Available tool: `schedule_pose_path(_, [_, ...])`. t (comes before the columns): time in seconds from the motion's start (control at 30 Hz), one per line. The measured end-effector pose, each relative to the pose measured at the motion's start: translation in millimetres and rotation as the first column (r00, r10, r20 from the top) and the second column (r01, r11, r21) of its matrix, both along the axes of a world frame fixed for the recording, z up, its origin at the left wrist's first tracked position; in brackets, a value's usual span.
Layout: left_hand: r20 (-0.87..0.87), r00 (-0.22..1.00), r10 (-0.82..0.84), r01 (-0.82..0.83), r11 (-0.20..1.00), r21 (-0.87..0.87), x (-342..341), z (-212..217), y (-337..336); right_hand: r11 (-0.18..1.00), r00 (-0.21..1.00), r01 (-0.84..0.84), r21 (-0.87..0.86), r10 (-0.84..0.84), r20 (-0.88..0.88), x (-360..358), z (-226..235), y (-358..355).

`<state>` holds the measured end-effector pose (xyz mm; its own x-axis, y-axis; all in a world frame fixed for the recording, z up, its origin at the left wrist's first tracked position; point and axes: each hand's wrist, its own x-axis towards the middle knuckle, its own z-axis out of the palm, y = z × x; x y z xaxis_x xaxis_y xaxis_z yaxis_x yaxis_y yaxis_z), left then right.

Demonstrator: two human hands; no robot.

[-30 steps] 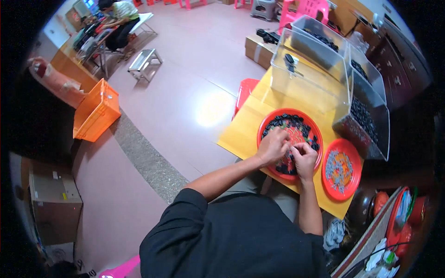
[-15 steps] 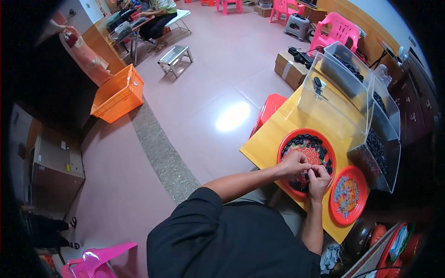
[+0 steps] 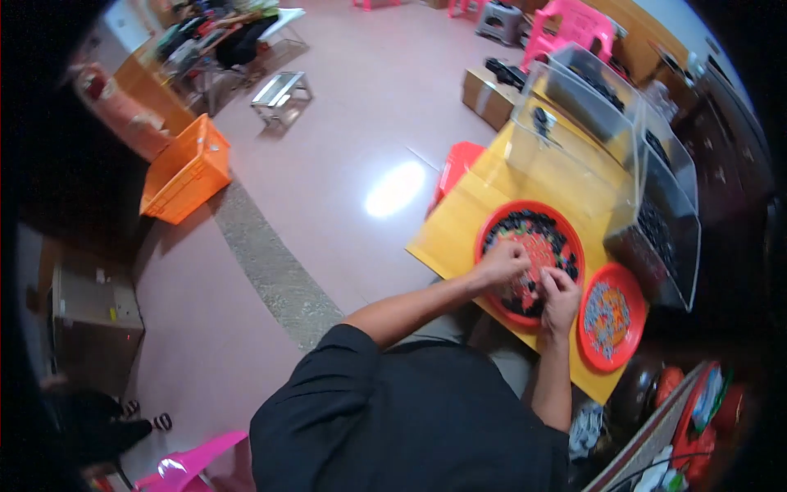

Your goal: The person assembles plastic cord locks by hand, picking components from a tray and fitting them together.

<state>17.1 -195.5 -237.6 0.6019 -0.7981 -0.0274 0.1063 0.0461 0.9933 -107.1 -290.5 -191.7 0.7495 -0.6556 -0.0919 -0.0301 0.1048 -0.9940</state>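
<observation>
A yellow table (image 3: 459,230) is seen with clear bins (image 3: 574,139) at its far side, and a big red tray (image 3: 566,225) of small dark and red bits is set on it, with a smaller red plate (image 3: 631,283) just beside, to the right. The left hand (image 3: 502,264) and right hand (image 3: 561,293) are rested over the tray's near part, fingers curled down into the bits; whether anything's actually pinched can't be told.
</observation>
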Motion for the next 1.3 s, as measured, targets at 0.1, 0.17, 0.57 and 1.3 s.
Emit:
schedule_pose_path(0.1, [-0.075,0.996,-0.049,0.053,0.997,0.051,5,11,5,0.998,0.992,-0.018,0.065,0.009,0.129,4,-5,-4])
schedule_pose_path(0.17, [-0.227,0.969,-0.096,0.086,0.995,-0.051,6,15,9,0.997,0.987,-0.034,0.075,0.022,0.161,7,4,2])
schedule_pose_path(0.57, [-0.563,0.811,-0.157,0.041,0.976,-0.213,-11,38,16,0.999,0.985,-0.009,0.033,0.003,0.173,-3,17,15])
schedule_pose_path(1.3, [-0.588,0.802,-0.103,-0.010,0.983,-0.186,-26,37,17,0.981,0.989,0.039,0.189,-0.065,0.133,-7,10,17])
